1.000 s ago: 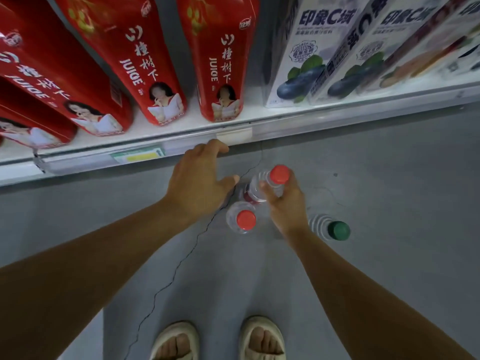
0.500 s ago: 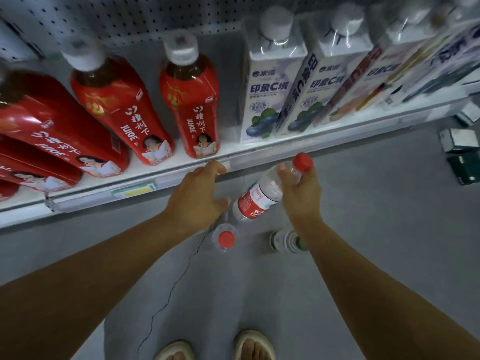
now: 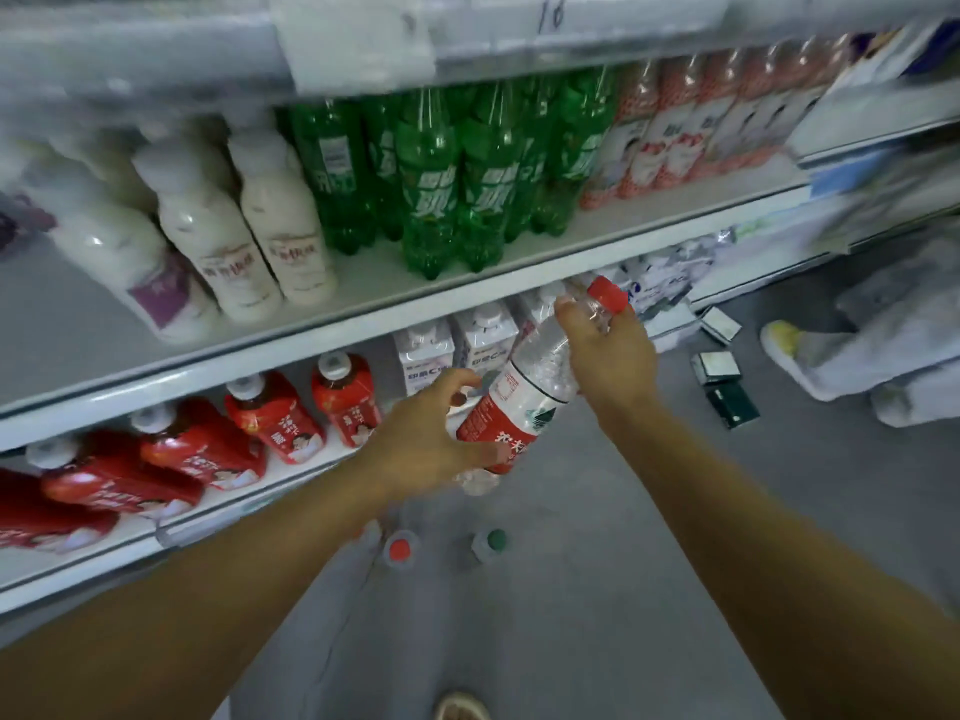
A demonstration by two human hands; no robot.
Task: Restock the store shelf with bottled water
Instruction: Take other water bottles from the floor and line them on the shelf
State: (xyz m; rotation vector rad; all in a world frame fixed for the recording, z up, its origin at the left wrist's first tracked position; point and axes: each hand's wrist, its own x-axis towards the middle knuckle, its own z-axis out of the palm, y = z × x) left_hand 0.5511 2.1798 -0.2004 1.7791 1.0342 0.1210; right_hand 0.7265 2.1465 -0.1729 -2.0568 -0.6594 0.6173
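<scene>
The water bottle (image 3: pixel 524 387), clear with a red cap and red label, sits tilted in mid-air at the centre of the frame, cap toward the upper right, in front of the lower shelf's edge. The right hand (image 3: pixel 610 356) is wrapped around its neck and shoulder just below the cap, fingers curled on it. The left hand (image 3: pixel 431 439) comes in from the lower left with fingers spread and bent beside the label end; blur hides whether it touches the bottle or only cups near it, so I cannot tell its hold. Below, at lower centre on the grey floor (image 3: pixel 623 511), stand a second red-capped bottle (image 3: pixel 399 549) and a green-capped bottle (image 3: pixel 491 544), still to be shelved. The shelf (image 3: pixel 363 309) across the middle carries white milk bottles (image 3: pixel 249 241) at left and green soda bottles (image 3: pixel 447 174) at centre. The likely risks: a one-handed hold high on the neck could let the heavy body swing and clip the shelf edge, or knock a neighbouring bottle over when pushed in; a step could also topple the two floor bottles.
</scene>
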